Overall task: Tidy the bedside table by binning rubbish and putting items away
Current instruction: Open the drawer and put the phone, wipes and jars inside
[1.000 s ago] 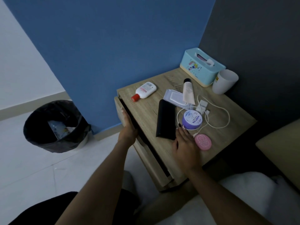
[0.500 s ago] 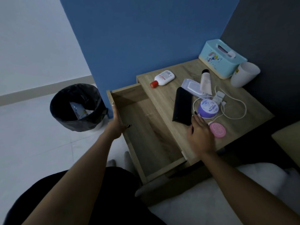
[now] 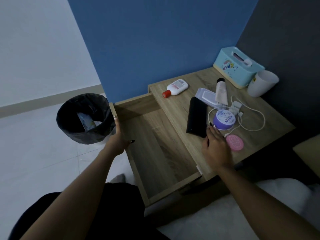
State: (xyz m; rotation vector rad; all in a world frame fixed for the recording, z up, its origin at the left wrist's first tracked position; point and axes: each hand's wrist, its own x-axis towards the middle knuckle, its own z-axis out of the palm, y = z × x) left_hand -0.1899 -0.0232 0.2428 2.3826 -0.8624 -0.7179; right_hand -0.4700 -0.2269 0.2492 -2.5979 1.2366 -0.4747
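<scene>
The wooden bedside table (image 3: 270, 134) has its drawer (image 3: 155, 153) pulled out wide; the drawer's inside is bare. My left hand (image 3: 119, 141) grips the drawer's front edge. My right hand (image 3: 215, 146) lies flat on the table top, fingers apart, its fingertips touching a black wallet (image 3: 197, 116) and a purple jar (image 3: 224, 119). A pink round compact (image 3: 235, 142) lies just right of that hand. Also on top are a white charger cable (image 3: 254, 118), a wipes pack (image 3: 207, 97), a white tube (image 3: 221, 91) and a red-capped bottle (image 3: 176, 87).
A black-lined bin (image 3: 84, 118) with some rubbish inside stands on the white floor, left of the drawer. A turquoise tissue box (image 3: 238, 69) and a white cup (image 3: 262, 84) sit at the table's back right corner. White bedding (image 3: 259, 213) lies at the lower right.
My left hand has pulled the drawer from nearly closed to fully out. My right hand has stayed at the near end of the wallet and the jar.
</scene>
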